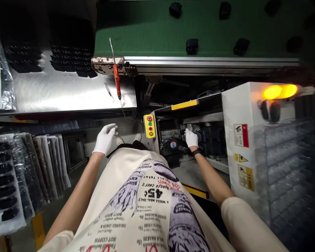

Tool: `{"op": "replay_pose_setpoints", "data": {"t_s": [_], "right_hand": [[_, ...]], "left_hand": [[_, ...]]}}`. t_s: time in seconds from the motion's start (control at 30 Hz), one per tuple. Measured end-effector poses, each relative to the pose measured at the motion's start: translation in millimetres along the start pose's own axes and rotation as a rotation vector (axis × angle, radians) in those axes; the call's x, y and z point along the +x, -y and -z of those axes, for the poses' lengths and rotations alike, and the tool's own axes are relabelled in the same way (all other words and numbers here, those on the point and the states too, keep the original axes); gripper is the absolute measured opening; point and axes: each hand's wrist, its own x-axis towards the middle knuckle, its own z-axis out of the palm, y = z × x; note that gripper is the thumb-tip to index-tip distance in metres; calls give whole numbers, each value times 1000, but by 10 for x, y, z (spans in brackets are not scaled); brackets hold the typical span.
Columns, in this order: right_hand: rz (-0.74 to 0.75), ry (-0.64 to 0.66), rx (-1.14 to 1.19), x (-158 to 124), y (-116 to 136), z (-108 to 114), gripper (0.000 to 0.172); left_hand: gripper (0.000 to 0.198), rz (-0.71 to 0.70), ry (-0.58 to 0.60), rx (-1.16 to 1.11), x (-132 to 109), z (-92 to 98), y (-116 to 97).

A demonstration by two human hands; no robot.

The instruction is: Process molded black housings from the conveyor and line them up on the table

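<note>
My left hand [105, 139], in a white glove, hangs in the air left of my body. Its fingers are loosely bent and apart, with nothing in them. On the other side, my right hand [191, 138], also gloved, is held over the opening of a machine [170, 144]. Its fingers curl loosely and I see nothing in them; whether they touch the machine I cannot tell. Between both hands stands a yellow control box [149, 126] with several round buttons. Farther off, an orange-handled tool with a thin metal shaft [117, 81] hangs by the conveyor's end.
A green conveyor belt [147, 31] carries several black parts [192, 46]. Rows of black parts [70, 59] lie on a metal table [52, 92]. Bagged trays [7, 182] stand at left. The white machine cabinet [238, 115] with a lit amber lamp [279, 91] stands right.
</note>
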Motion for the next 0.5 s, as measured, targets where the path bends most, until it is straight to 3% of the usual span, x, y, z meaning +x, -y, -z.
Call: {"op": "replay_pose_setpoints", "data": {"t_s": [0.07,0.17,0.33,0.5], "right_hand": [[-20,15,20,-142,-113,75,64],[-33,51,28,-432,-298,96,71],[-60,77,29,-689,-457,-131,49],[-85,85,85,-683,-429,-180,43]], "left_hand": [[47,-17,60,16,61,-7,-13],[47,-41,-7,20,88,181,-28],[45,-26,-161,22,-58,539,15],[42,15,-188,-15,-66,476,17]]}}
